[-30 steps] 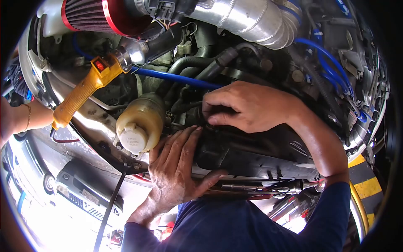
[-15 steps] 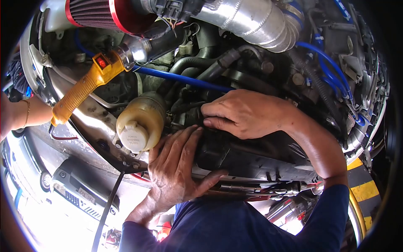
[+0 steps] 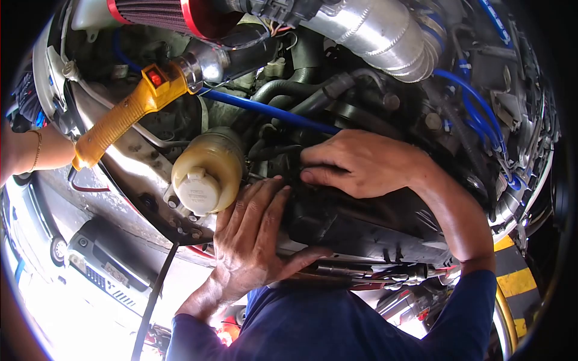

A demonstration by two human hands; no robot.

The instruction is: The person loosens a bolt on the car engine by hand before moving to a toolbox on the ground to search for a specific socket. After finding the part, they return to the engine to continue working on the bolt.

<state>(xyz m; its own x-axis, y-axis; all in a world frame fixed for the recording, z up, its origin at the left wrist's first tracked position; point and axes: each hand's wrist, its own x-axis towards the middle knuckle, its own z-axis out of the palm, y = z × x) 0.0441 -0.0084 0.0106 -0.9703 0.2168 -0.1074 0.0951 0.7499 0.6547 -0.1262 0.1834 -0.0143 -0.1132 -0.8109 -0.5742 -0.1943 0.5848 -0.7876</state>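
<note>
My left hand [image 3: 250, 231] lies flat with its fingers stretched over the front of the engine bay, beside a yellowed power steering fluid reservoir [image 3: 208, 171] with a white cap. Its fingertips rest by dark hoses and fittings, and the thumb points right along the black plastic cover [image 3: 313, 219]. My right hand [image 3: 358, 163] reaches in from the right over that cover. Its fingers are curled and pinched together at a dark fitting near the hose ends. What they grip is hidden. A blue hose [image 3: 271, 114] runs just behind this hand.
Another person's hand [image 3: 57, 147] holds a work lamp by its yellow handle [image 3: 114, 129] at the left. A red-rimmed air filter [image 3: 162, 15] and a silver intake pipe [image 3: 379, 36] cross the top. A thin dark rod [image 3: 153, 301] stands at lower left.
The whole engine bay has shifted slightly to the right in view. My right hand stays at the same fitting with fingers curled. My left hand keeps its flat pose beside the reservoir.
</note>
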